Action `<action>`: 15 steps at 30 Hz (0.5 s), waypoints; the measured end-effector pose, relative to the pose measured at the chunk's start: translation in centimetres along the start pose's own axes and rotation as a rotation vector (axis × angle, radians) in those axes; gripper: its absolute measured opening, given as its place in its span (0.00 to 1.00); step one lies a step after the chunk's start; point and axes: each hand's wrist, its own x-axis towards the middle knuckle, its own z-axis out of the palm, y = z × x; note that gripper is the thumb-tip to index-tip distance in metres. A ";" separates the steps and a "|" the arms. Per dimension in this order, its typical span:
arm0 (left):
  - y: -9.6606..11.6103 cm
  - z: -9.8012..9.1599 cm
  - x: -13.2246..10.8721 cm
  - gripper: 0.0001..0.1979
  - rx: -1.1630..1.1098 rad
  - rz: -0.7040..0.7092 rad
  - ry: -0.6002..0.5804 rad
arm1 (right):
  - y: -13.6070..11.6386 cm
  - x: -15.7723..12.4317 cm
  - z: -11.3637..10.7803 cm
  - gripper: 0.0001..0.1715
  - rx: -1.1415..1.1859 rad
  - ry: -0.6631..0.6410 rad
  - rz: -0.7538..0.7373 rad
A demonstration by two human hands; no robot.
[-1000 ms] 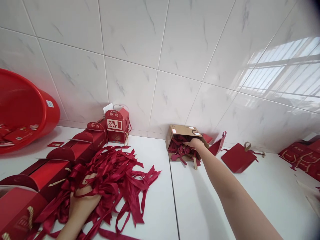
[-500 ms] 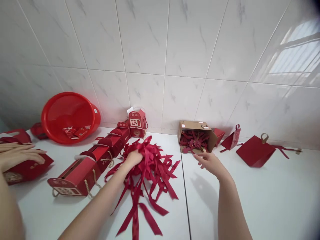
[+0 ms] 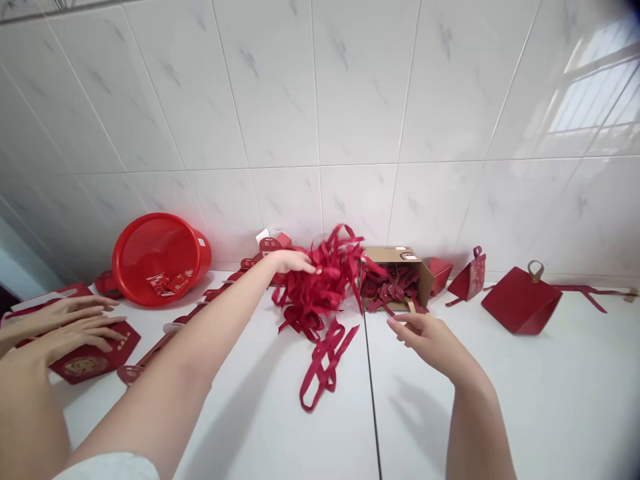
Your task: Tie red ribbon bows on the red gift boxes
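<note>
My left hand (image 3: 294, 261) is closed on a bunch of red ribbons (image 3: 320, 283) and holds it up off the white table, just left of a small cardboard box (image 3: 395, 255). The box lies on its side against the tiled wall with more red ribbons (image 3: 393, 290) spilling from it. A few ribbon loops (image 3: 325, 363) trail down onto the table. My right hand (image 3: 427, 337) hovers in front of the box's mouth with its fingers loosely apart and nothing in it.
Another person's two hands (image 3: 70, 327) rest on a flat red gift box (image 3: 93, 357) at the left. A red basin (image 3: 157, 257) leans on the wall. A row of red gift boxes (image 3: 210, 297) runs behind my left arm. Folded red bags (image 3: 523, 307) lie right of the box.
My left hand has lifted the ribbon bunch off the table and carried it right, up to the cardboard box. My right hand came out of the box and now hovers before it.
</note>
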 end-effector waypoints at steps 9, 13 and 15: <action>-5.3 9.3 -12.9 0.18 -0.046 -0.079 0.003 | 0.9 2.6 2.6 0.20 -0.206 -0.214 -0.086; -7.0 17.1 -16.2 0.16 -0.032 -0.166 0.038 | 0.1 3.0 5.8 0.10 -0.151 -0.481 -0.189; -7.6 19.1 -16.3 0.11 -0.061 -0.161 0.096 | -0.2 3.2 7.8 0.08 -0.079 -0.691 -0.217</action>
